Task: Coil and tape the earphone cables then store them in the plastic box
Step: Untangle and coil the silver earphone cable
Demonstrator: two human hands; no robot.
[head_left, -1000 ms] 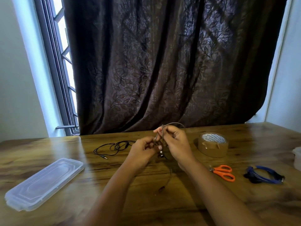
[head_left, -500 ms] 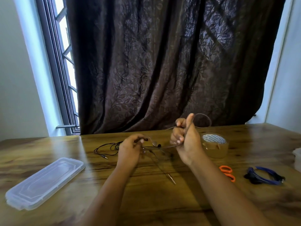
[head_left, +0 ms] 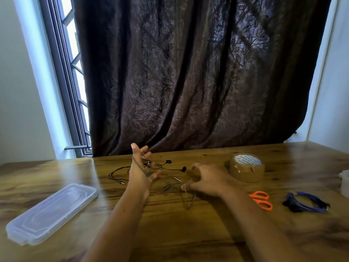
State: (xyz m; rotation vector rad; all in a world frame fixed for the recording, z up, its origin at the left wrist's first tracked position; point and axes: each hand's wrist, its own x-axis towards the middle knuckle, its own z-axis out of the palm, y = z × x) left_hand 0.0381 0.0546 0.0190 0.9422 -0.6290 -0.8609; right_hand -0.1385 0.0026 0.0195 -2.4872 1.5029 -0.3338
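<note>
A thin brown earphone cable (head_left: 145,172) is looped around my left hand (head_left: 140,168), which stands upright with its fingers spread. My right hand (head_left: 206,178) hovers to the right with curled fingers. It pinches a blurred loop of the same cable (head_left: 188,200) that hangs down to the table. A black earphone set (head_left: 117,173) lies just behind my left hand, with two black earbuds (head_left: 168,161) further right. The clear plastic box (head_left: 51,210) lies flat at the near left.
A brown tape roll (head_left: 246,167) stands right of my right hand. Orange scissors (head_left: 261,200) and a coiled blue cable (head_left: 306,203) lie further right. A clear container edge (head_left: 344,183) shows at the right border. A dark curtain hangs behind the wooden table (head_left: 170,233).
My hands have come apart and dropped toward the table. My left hand has opened with the cable around it, and my right hand has lowered from beside the tape roll.
</note>
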